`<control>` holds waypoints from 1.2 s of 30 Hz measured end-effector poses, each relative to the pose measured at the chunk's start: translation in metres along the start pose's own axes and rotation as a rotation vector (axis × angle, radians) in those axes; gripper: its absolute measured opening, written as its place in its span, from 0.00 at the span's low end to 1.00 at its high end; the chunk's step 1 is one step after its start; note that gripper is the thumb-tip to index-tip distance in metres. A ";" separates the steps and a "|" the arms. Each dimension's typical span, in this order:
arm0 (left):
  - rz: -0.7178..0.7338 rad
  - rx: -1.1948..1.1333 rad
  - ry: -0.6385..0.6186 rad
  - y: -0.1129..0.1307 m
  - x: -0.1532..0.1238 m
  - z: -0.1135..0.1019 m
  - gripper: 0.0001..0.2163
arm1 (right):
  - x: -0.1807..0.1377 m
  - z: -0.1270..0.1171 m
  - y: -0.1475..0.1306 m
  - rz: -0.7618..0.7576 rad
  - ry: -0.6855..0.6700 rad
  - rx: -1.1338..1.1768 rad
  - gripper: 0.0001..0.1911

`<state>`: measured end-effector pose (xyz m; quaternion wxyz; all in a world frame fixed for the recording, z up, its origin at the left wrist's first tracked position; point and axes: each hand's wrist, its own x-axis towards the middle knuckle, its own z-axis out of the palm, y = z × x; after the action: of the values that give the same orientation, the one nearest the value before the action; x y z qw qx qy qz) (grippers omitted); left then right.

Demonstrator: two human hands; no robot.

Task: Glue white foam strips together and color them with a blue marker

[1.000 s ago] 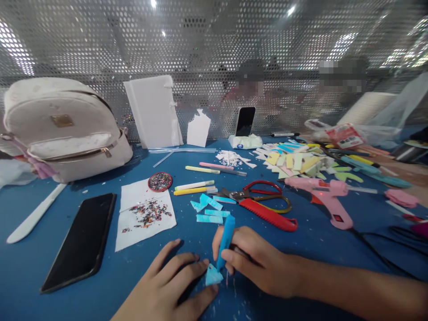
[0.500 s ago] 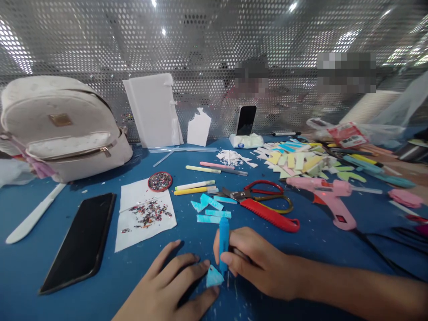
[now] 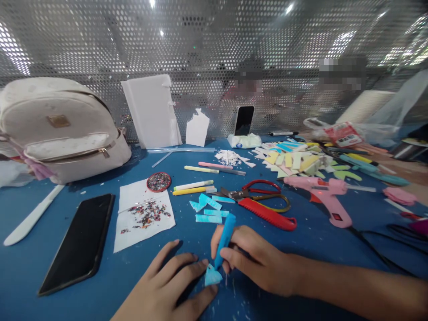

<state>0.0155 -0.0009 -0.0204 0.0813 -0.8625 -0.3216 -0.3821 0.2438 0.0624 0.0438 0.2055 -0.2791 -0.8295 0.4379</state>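
A blue marker (image 3: pixel 227 236) is gripped in my right hand (image 3: pixel 256 258), its lower end at the right edge of a small light-blue triangular piece (image 3: pixel 213 276) with a hole near its top. The thumb and index fingertips of my left hand (image 3: pixel 174 285) steady this piece against the tabletop from its left side, while the other fingers spread out over the table. Just beyond my hands lie several light-blue strips (image 3: pixel 211 219). Red-handled scissors (image 3: pixel 238 195) and a red-handled cutter (image 3: pixel 267 215) rest to their right.
A pink glue gun (image 3: pixel 329 198) with its cord lies at right, before a heap of coloured scraps (image 3: pixel 294 158). Several markers (image 3: pixel 195 190) lie mid-table. At left are a black phone (image 3: pixel 80 240), a paper with coloured bits (image 3: pixel 125 236) and a pale backpack (image 3: pixel 63 129).
The blue marker has tilted, its top leaning to the right and its lower end shifting left against the piece. My left hand keeps almost the same place. The view has shifted slightly.
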 end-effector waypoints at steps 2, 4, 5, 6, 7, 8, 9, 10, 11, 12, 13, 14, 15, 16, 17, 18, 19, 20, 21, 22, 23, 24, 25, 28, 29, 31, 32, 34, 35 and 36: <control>0.003 -0.007 0.003 0.000 0.000 0.000 0.14 | 0.000 0.000 0.000 -0.007 -0.012 -0.014 0.29; 0.007 -0.008 0.008 -0.001 -0.001 0.000 0.15 | 0.001 -0.001 -0.001 -0.024 -0.033 -0.064 0.31; 0.007 -0.008 0.009 -0.001 -0.001 0.000 0.15 | 0.001 -0.001 -0.002 -0.030 -0.035 -0.073 0.32; 0.007 -0.005 0.001 -0.001 -0.001 -0.001 0.14 | 0.002 -0.001 -0.002 -0.031 -0.030 -0.060 0.32; 0.012 -0.001 -0.016 -0.001 -0.001 -0.001 0.14 | 0.002 -0.002 -0.002 -0.024 -0.025 -0.030 0.32; 0.020 0.001 -0.040 -0.001 -0.001 -0.002 0.13 | 0.002 -0.002 -0.003 -0.015 -0.024 0.004 0.32; 0.018 0.004 -0.049 -0.002 -0.002 -0.002 0.13 | 0.003 -0.002 -0.003 -0.006 -0.030 0.031 0.31; 0.018 0.006 -0.049 -0.002 -0.002 -0.002 0.12 | 0.003 -0.002 -0.003 -0.003 -0.038 0.037 0.31; 0.020 0.008 -0.051 -0.002 -0.003 -0.002 0.12 | 0.002 -0.002 -0.004 -0.007 -0.048 0.018 0.31; 0.022 0.009 -0.046 -0.003 -0.003 -0.003 0.12 | 0.002 -0.002 -0.004 -0.016 -0.054 -0.017 0.32; 0.020 0.010 -0.037 -0.003 -0.003 -0.003 0.11 | 0.002 -0.002 -0.004 -0.034 -0.057 -0.051 0.33; 0.023 0.010 -0.037 -0.003 -0.004 -0.003 0.11 | 0.002 -0.002 -0.004 -0.046 -0.057 -0.073 0.33; 0.031 0.010 -0.044 -0.004 -0.004 -0.004 0.11 | 0.002 -0.001 -0.004 -0.052 -0.053 -0.075 0.33; 0.040 0.008 -0.058 -0.005 -0.004 -0.004 0.12 | 0.002 -0.001 -0.004 -0.052 -0.045 -0.053 0.33; 0.046 0.004 -0.068 -0.005 -0.003 -0.005 0.12 | 0.003 -0.001 -0.004 -0.048 -0.033 -0.017 0.31; 0.050 -0.001 -0.077 -0.005 -0.003 -0.005 0.13 | 0.003 -0.001 -0.003 -0.048 -0.026 0.016 0.30; 0.045 -0.002 -0.077 -0.005 -0.002 -0.005 0.13 | 0.003 -0.001 -0.003 -0.054 -0.021 0.036 0.29; 0.041 -0.001 -0.076 -0.004 -0.002 -0.004 0.13 | 0.004 -0.001 -0.002 -0.066 -0.025 0.037 0.29; 0.032 0.005 -0.062 -0.004 -0.001 -0.004 0.12 | 0.003 -0.001 -0.002 -0.083 -0.035 0.019 0.29; 0.028 0.014 -0.043 -0.003 -0.001 -0.003 0.10 | 0.003 -0.001 -0.002 -0.094 -0.046 -0.014 0.30; 0.024 0.025 -0.031 -0.002 -0.002 -0.002 0.09 | 0.003 -0.001 -0.002 -0.099 -0.053 -0.046 0.30; 0.022 0.035 -0.029 -0.001 -0.002 -0.002 0.08 | 0.002 -0.001 -0.002 -0.097 -0.057 -0.062 0.30; 0.024 0.040 -0.030 -0.001 -0.003 -0.001 0.07 | 0.002 -0.001 -0.003 -0.092 -0.055 -0.057 0.31; 0.037 0.028 -0.073 -0.003 -0.004 -0.003 0.09 | 0.004 -0.001 -0.004 -0.093 -0.028 0.028 0.30; 0.046 0.018 -0.088 -0.004 -0.005 -0.004 0.10 | 0.004 -0.001 -0.004 -0.103 -0.024 0.050 0.30; 0.060 0.002 -0.109 -0.006 -0.005 -0.007 0.13 | 0.005 0.000 -0.003 -0.109 -0.035 0.039 0.29; 0.061 -0.001 -0.113 -0.006 -0.005 -0.007 0.13 | 0.004 0.000 -0.002 -0.106 -0.051 0.022 0.29; 0.062 -0.003 -0.107 -0.007 -0.005 -0.008 0.14 | 0.003 0.000 -0.001 -0.093 -0.073 0.007 0.28; 0.063 -0.003 -0.103 -0.007 -0.005 -0.008 0.15 | 0.003 0.000 0.000 -0.091 -0.074 0.013 0.28; 0.065 0.000 -0.100 -0.007 -0.005 -0.008 0.14 | 0.003 0.000 0.000 -0.093 -0.065 0.022 0.27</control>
<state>0.0040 -0.0013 -0.0188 0.0773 -0.8907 -0.2968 -0.3355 0.2420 0.0645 0.0442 0.2015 -0.2237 -0.8429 0.4460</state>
